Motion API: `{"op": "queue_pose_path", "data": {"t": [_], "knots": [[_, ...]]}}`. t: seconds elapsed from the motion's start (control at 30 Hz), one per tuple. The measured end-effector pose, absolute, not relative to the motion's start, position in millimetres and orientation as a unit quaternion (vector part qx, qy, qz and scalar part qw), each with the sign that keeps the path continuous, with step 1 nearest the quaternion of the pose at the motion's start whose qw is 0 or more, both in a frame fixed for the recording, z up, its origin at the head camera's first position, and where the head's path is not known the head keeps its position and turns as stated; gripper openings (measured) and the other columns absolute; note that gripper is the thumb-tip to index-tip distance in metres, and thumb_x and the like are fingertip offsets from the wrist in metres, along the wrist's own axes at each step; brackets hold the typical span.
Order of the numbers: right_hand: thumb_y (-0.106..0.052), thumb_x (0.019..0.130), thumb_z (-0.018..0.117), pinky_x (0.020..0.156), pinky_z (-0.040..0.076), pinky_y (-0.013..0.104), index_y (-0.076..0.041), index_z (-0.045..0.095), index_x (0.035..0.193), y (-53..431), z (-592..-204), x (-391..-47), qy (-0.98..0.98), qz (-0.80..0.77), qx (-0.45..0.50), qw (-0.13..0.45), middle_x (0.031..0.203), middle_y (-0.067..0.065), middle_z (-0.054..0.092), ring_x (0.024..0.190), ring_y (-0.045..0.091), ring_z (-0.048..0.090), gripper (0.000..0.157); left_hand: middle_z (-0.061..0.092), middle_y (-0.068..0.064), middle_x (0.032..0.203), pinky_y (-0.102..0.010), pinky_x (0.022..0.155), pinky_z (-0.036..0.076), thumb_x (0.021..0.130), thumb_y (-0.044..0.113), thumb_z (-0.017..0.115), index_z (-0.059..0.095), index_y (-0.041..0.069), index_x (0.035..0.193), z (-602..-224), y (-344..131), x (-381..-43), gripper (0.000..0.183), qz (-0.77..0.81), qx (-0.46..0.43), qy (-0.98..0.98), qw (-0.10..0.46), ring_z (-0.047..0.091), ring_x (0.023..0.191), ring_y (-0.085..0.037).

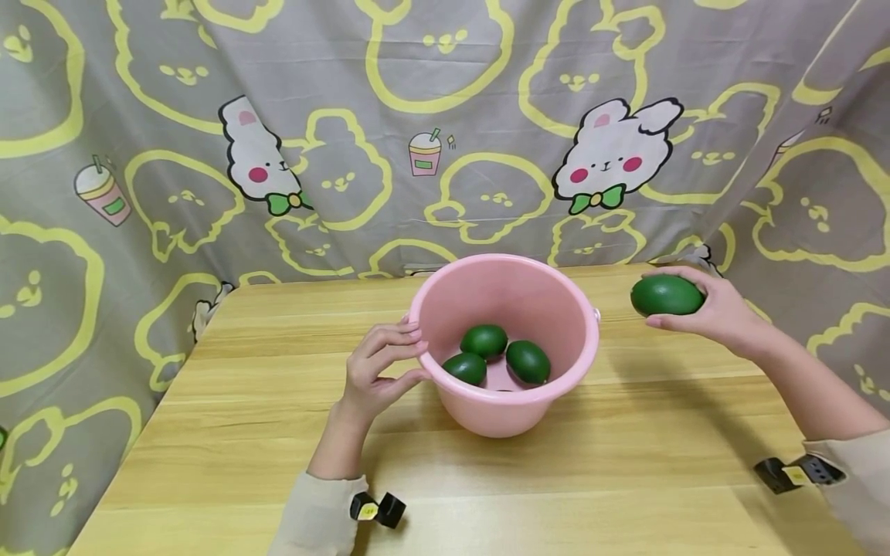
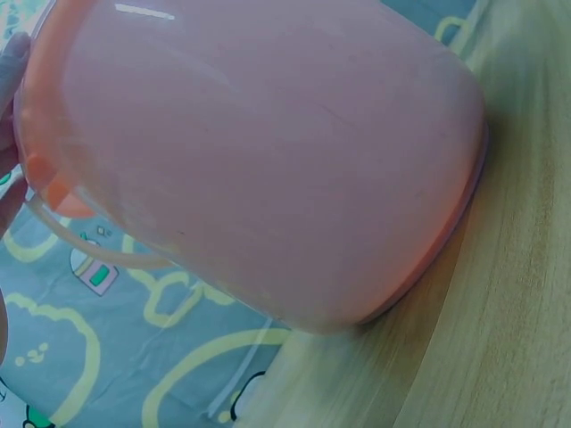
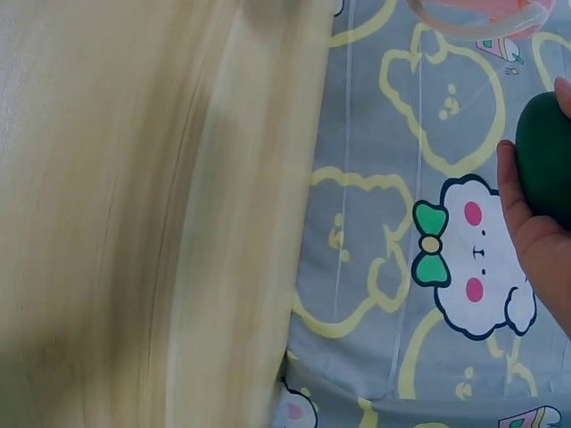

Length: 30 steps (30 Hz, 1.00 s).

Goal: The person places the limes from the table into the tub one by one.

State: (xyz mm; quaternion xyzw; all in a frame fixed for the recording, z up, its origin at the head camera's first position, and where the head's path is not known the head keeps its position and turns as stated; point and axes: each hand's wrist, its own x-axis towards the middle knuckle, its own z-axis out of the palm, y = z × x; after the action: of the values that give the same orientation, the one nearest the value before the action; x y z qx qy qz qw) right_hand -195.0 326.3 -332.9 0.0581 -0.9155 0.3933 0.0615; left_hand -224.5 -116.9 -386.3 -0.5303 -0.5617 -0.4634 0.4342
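Note:
A pink bucket (image 1: 497, 417) stands on the wooden table, its open top facing up toward the head camera. My left hand (image 1: 378, 367) grips its rim on the left side, fingers at the edge and thumb lower on the outside. Inside the bucket lie three green avocados: one at the back (image 1: 484, 340), one on the left (image 1: 464, 369) and one on the right (image 1: 528, 362). To the right of the bucket, my right hand (image 1: 719, 313) holds another avocado (image 1: 666, 295) above the table, between thumb and fingers. The left wrist view shows mostly the bucket's outer wall (image 2: 268, 160).
The wooden table (image 1: 278, 432) runs up to a grey patterned curtain (image 1: 487, 185) at the back and sides. A pale handle (image 2: 107, 254) hangs along the bucket's outside. Small black devices sit on the left cuff (image 1: 375, 510) and right cuff (image 1: 799, 472).

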Motion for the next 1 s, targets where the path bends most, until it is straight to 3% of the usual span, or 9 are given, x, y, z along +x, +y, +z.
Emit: {"op": "queue_pose_path", "data": {"t": [0.27, 0.67, 1.0], "knots": [[-0.008, 0.076, 0.079, 0.064, 0.052, 0.016, -0.015, 0.052, 0.132, 322.2, -327.4, -191.1, -0.913, 0.399, 0.063, 0.066, 0.117, -0.021, 0.047, 0.086, 0.003, 0.055, 0.062, 0.064, -0.020, 0.090, -0.044, 0.095, 0.054, 0.079, 0.022, 0.076, 0.070, -0.008, 0.092, -384.0, -116.8, -222.2, 0.033, -0.465, -0.534, -0.559, 0.432, 0.063, 0.100, -0.028], [-0.014, 0.074, 0.082, 0.064, 0.054, 0.016, -0.018, 0.056, 0.127, 308.4, -309.7, -195.4, -0.914, 0.389, 0.071, 0.092, 0.108, -0.014, 0.055, 0.084, 0.005, 0.058, 0.059, 0.064, -0.020, 0.091, -0.044, 0.096, 0.054, 0.079, 0.022, 0.076, 0.070, -0.007, 0.093, -387.4, -117.2, -224.3, 0.033, -0.470, -0.532, -0.557, 0.432, 0.063, 0.101, -0.028], [-0.012, 0.071, 0.083, 0.063, 0.051, 0.017, -0.019, 0.058, 0.126, 295.2, -294.8, -195.1, -0.919, 0.372, 0.092, 0.094, 0.109, -0.012, 0.053, 0.086, 0.009, 0.054, 0.061, 0.064, -0.020, 0.091, -0.044, 0.096, 0.054, 0.079, 0.022, 0.076, 0.070, -0.007, 0.093, -386.9, -116.6, -224.7, 0.033, -0.471, -0.532, -0.556, 0.431, 0.063, 0.101, -0.028]]}}
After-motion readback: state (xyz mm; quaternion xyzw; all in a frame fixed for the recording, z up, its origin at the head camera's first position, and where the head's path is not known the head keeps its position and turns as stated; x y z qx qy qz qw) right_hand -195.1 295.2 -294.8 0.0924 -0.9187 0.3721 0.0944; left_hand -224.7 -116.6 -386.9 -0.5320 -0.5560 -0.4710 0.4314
